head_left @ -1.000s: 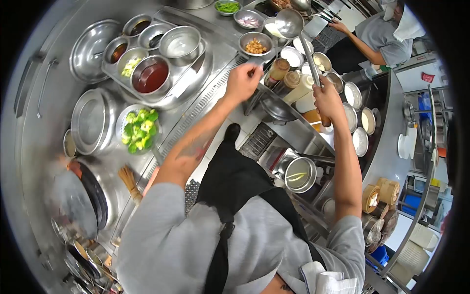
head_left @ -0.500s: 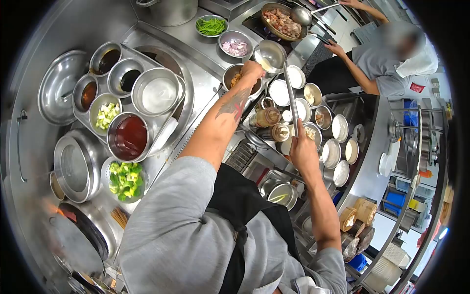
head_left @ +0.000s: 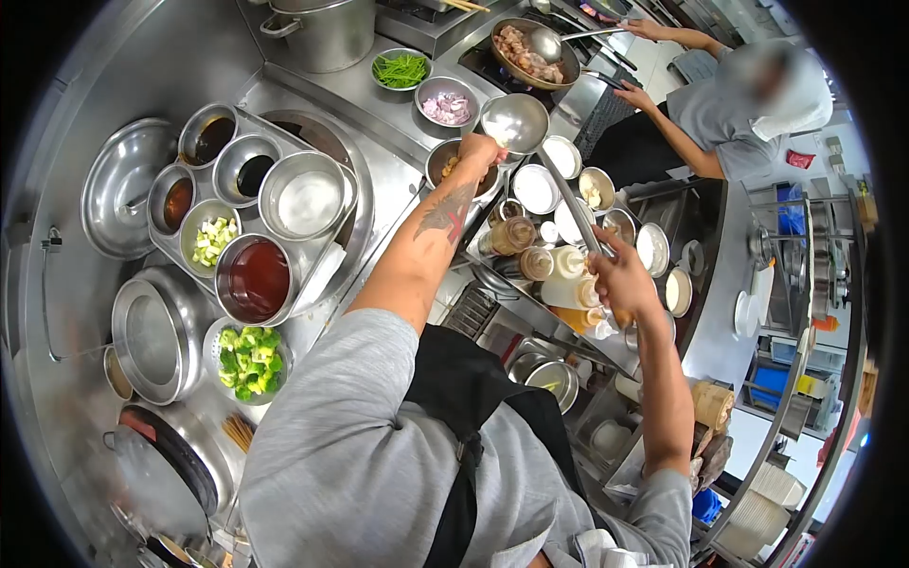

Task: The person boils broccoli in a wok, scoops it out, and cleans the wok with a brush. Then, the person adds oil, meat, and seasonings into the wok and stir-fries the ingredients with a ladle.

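Note:
My right hand point(head_left: 625, 275) is wrapped round the long handle of a ladle point(head_left: 566, 194). The ladle's round metal bowl point(head_left: 516, 121) is held over the counter, with something pale inside. At the rim of that bowl is my left hand point(head_left: 481, 150), its fingers closed; whatever they hold is too small to make out. Just below the left hand stands a metal bowl with brown pieces point(head_left: 445, 167). Close by are a bowl of chopped purple-white onion point(head_left: 448, 106) and a bowl of cut green vegetables point(head_left: 400, 70).
White-filled tins point(head_left: 537, 189) and squeeze bottles point(head_left: 565, 292) crowd the rack by my right hand. Sauce pots point(head_left: 254, 279) and a broccoli bowl point(head_left: 250, 362) stand at left. A co-worker point(head_left: 705, 118) handles a pan of meat point(head_left: 530, 55) at the back right.
My right hand has shifted right with the ladle handle, and the handle now slants more. The ladle bowl and my left hand have moved slightly left. The view has shifted a little.

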Motion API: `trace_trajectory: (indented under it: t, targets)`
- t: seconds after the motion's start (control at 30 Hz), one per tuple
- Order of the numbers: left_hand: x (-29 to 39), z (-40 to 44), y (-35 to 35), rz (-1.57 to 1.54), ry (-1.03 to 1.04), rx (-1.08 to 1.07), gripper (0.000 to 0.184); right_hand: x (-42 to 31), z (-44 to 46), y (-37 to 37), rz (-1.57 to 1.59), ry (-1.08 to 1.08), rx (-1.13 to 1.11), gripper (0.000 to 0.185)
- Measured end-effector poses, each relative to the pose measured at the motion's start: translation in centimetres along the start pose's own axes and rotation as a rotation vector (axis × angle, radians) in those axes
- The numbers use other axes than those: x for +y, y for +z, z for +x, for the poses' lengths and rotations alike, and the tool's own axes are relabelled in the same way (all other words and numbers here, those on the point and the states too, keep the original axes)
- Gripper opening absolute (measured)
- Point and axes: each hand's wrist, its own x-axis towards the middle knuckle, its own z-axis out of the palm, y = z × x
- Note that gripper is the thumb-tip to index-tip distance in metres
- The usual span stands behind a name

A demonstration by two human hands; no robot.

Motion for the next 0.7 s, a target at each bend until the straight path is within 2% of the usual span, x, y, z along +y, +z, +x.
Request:
trace_trajectory:
  t: [0.03,0.07,0.13,0.2,0.27,0.33,0.43,0.5,0.53,0.63,0.7]
  targets:
    - [0.2,-0.3,-0.1,0.039,-0.054,0.005,0.030,1.6,1.1,-1.1,0.259,0.028,-0.085,0.056]
    - [0.8,-1.6,-0.2,0.041,-0.038,0.005,0.030,2.5,1.5,-1.5,0.261,0.012,-0.083,0.056]
    - [2.0,-5.1,-0.9,0.079,-0.019,-0.017,0.034,3.9,2.0,-1.9,0.619,0.044,-0.210,0.057]
    - [2.7,-8.4,-2.7,0.126,-0.007,-0.077,0.033,5.3,1.8,-1.8,0.681,-0.003,-0.238,0.057]
    - [4.1,-17.3,-4.6,0.024,0.169,-0.165,0.032,6.0,0.9,-1.3,0.741,-0.030,-0.206,0.049]
    - [3.6,-24.9,-7.8,0.015,0.260,-0.205,0.032,6.5,-0.2,-1.1,0.762,-0.067,-0.193,0.050]
    - [0.7,-37.0,-13.0,0.015,0.221,-0.058,0.027,6.6,-2.3,-0.7,0.685,-0.195,-0.278,0.053]
    - [-2.6,-45.0,-15.6,-0.009,0.209,0.147,0.029,5.8,-4.1,0.2,0.627,-0.271,-0.350,0.055]
    - [-3.8,-49.0,-17.7,0.096,0.228,0.096,0.031,5.5,-4.8,0.9,0.607,-0.308,-0.399,0.058]
    - [-9.0,-59.0,-20.7,0.011,0.209,0.277,0.032,3.9,-7.3,4.8,0.687,-0.365,-0.597,0.054]
    - [-12.2,-64.0,-22.1,-0.057,0.230,0.397,0.031,2.6,-9.2,7.9,0.699,-0.322,-0.699,0.052]
